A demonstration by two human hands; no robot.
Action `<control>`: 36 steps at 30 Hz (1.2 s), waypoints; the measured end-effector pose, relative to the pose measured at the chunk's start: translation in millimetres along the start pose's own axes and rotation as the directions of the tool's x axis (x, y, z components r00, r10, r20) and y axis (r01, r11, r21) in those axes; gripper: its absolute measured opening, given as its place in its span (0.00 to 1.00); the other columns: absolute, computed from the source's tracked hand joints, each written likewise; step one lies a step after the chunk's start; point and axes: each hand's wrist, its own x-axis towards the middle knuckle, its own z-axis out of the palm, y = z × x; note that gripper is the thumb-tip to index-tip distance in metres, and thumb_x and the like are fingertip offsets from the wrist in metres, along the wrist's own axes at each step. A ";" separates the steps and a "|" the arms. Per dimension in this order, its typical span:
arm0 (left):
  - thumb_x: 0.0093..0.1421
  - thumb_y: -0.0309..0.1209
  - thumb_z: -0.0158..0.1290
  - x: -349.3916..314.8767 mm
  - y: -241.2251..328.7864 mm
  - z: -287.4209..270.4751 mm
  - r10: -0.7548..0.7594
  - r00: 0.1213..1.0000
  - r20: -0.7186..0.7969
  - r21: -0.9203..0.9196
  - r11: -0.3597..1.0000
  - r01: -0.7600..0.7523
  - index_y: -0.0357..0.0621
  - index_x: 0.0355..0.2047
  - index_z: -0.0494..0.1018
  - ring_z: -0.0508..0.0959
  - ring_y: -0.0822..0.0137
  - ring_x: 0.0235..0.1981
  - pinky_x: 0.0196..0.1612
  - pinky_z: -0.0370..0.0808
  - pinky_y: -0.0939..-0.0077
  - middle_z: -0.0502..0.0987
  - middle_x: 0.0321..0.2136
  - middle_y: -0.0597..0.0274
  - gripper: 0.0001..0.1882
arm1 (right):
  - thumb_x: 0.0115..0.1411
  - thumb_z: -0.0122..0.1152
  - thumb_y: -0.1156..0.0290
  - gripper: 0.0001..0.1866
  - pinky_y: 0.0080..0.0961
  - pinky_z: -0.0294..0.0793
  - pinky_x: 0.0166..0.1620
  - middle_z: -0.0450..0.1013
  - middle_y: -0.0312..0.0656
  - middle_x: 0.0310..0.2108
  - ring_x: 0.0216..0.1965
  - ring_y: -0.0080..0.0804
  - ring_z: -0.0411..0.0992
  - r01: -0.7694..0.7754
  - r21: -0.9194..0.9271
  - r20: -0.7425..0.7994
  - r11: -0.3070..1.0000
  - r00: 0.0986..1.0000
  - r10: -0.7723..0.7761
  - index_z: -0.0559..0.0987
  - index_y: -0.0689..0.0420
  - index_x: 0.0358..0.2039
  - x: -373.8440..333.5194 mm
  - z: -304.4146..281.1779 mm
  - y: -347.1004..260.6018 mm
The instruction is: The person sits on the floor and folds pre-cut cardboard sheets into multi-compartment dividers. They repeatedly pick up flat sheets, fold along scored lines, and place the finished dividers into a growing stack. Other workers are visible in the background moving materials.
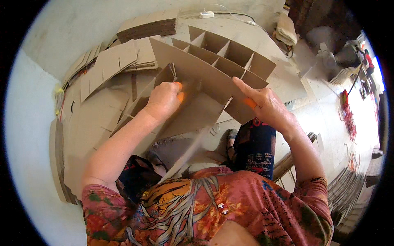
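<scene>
A brown cardboard divider grid (230,55) with several cells stands tilted in front of me. My left hand (164,100), with orange caps on two fingertips, is closed around the top edge of a slotted cardboard strip (193,112) at the grid's near left side. My right hand (264,104), also wearing an orange finger cap, grips the near right edge of the grid, its index finger stretched along a long cardboard strip (193,69). Both forearms come in from below, over my patterned red shirt.
Stacks of slotted cardboard strips (111,61) lie to the left on flat cardboard sheets (90,123). A thicker pile (150,26) sits at the back. A white power strip (206,14) lies at the far edge. Cardboard bundles (347,192) and red cord (348,117) are on the right.
</scene>
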 end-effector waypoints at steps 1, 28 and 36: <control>0.52 0.33 0.57 2.3 -2.6 0.4 -0.001 1.000 0.007 -0.025 1.000 0.001 0.37 0.32 0.76 0.75 0.52 0.25 0.29 0.71 0.63 0.75 0.21 0.46 0.11 | 0.51 0.54 0.79 0.35 0.40 0.71 0.35 0.72 0.57 0.30 0.31 0.55 0.71 0.040 -0.023 -0.011 0.999 0.999 -0.041 0.59 0.48 0.61 -0.1 0.6 0.7; 0.52 0.38 0.58 47.3 -229.1 -18.7 -0.159 0.910 -0.382 0.375 0.874 0.310 0.39 0.51 0.64 0.66 0.49 0.53 0.52 0.67 0.60 0.65 0.54 0.50 0.28 | 0.47 0.52 0.83 0.34 0.43 0.71 0.33 0.73 0.53 0.26 0.28 0.53 0.72 0.023 -0.127 -0.172 0.992 0.984 -0.045 0.65 0.48 0.57 29.9 58.0 37.4; 0.54 0.39 0.54 64.9 -272.0 -34.8 -0.258 0.889 -0.379 0.189 0.919 0.347 0.39 0.31 0.77 0.77 0.53 0.30 0.33 0.70 0.60 0.78 0.27 0.48 0.14 | 0.50 0.55 0.79 0.33 0.42 0.71 0.35 0.73 0.52 0.30 0.31 0.53 0.72 -0.072 -0.175 -0.167 0.982 0.985 0.043 0.63 0.48 0.58 25.6 58.4 33.5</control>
